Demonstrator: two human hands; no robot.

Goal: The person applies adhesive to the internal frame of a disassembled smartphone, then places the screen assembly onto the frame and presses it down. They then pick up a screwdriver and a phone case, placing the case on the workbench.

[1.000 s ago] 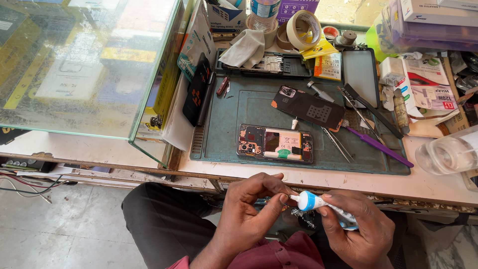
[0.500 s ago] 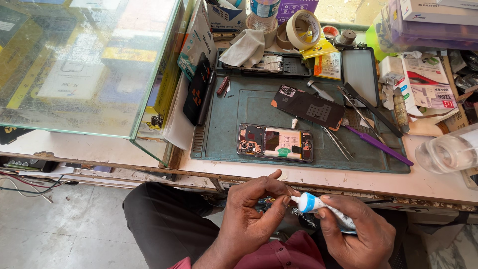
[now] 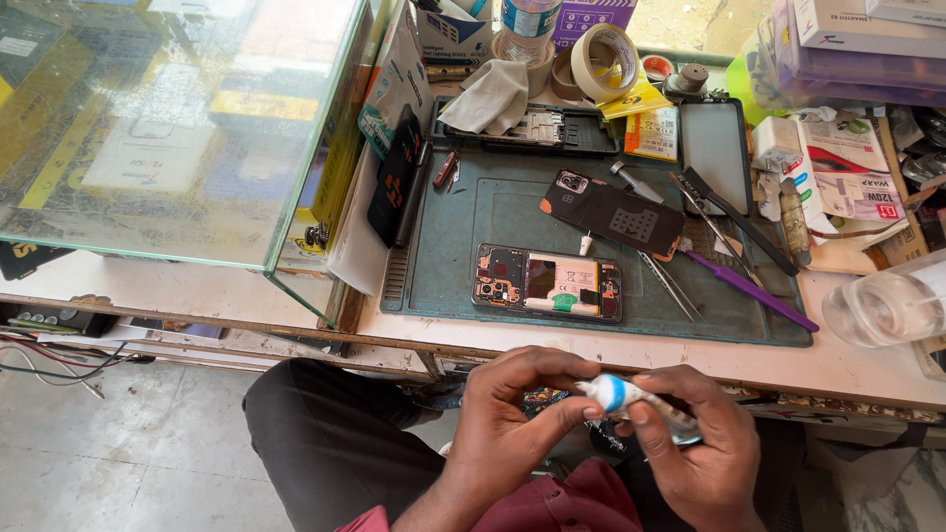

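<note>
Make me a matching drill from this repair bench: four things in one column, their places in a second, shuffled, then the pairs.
1. small tube
2. opened phone
3. tape roll
4. purple tool

A. front middle of the green mat
B. far edge of the bench
C. right side of the mat
D. between both hands

Pairs: 1-D, 2-A, 3-B, 4-C
</note>
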